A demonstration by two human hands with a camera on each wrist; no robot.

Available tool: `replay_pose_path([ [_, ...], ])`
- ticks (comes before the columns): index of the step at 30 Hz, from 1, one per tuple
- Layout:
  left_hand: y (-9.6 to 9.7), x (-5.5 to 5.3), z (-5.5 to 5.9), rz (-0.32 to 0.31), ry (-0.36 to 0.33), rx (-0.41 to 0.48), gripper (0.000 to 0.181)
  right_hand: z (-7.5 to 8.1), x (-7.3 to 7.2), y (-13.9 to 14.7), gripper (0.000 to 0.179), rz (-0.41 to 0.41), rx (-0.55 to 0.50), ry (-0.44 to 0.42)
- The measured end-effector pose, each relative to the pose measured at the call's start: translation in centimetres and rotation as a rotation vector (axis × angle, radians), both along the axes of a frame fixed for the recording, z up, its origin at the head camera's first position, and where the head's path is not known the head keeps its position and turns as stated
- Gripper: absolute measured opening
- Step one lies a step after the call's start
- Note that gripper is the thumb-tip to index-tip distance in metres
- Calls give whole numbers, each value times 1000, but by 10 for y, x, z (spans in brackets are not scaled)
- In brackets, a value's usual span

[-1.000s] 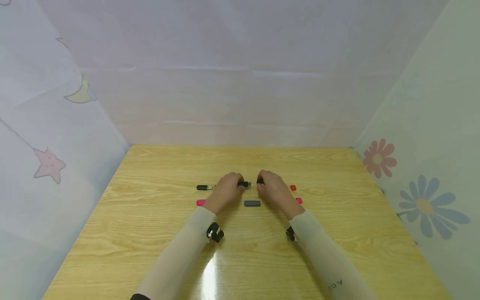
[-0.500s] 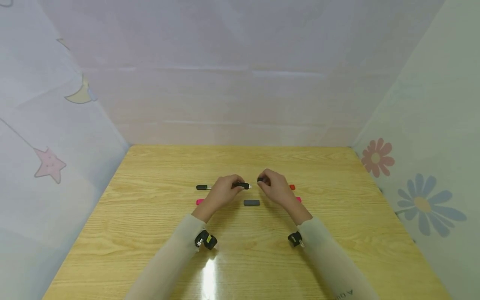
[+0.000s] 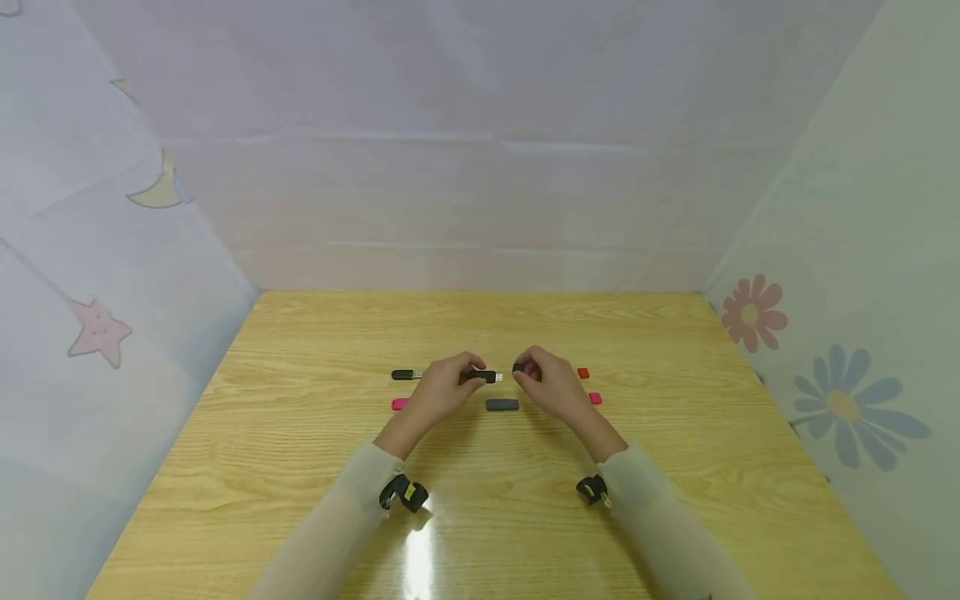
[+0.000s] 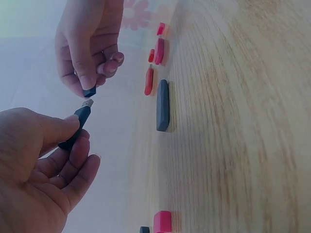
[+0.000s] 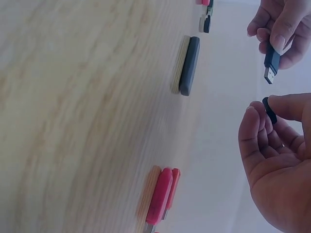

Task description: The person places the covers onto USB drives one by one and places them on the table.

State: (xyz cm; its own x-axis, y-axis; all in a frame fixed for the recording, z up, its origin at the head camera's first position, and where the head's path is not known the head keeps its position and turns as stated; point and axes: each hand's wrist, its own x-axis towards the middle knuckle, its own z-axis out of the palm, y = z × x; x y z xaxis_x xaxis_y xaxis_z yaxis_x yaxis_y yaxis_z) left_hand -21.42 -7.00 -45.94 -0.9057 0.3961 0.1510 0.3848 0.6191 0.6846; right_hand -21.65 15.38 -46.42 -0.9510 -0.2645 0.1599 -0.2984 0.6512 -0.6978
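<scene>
Between thumb and fingers, my left hand (image 3: 446, 385) pinches a black USB stick (image 4: 80, 124), its metal plug bare and pointing right. My right hand (image 3: 551, 383) pinches a small black cap (image 5: 269, 110) just across from the plug, a narrow gap between the two. In both wrist views the hands hold these above the table. A dark grey USB stick (image 3: 502, 405) with its plug covered lies on the table in front of and between the hands.
To the left lie a black USB stick (image 3: 403, 375) with a bare plug and a pink piece (image 3: 400, 404). On the right are a red cap (image 3: 583, 373) and a pink cap (image 3: 596, 398); red (image 4: 149, 81) and pink (image 4: 159, 51) sticks show beside them. Patterned cloth walls surround the wooden table (image 3: 315, 467).
Both hands have risen off the table with the black stick and the cap. The wrists have swung outward, and the bare plug now faces the cap more openly.
</scene>
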Motion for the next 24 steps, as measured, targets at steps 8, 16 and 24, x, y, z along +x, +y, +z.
replay_pose_path([
  [8, -4, 13, 4, 2, 31, -6, 18, 2, 13, -4, 13, 24, -36, -9],
  [16, -9, 20, 3, 4, 19, 48, 17, 6, 24, -4, 13, 66, -94, -6],
  [24, -10, 27, 3, 5, -14, 76, 17, 7, 32, -4, 12, 95, -125, -41],
])
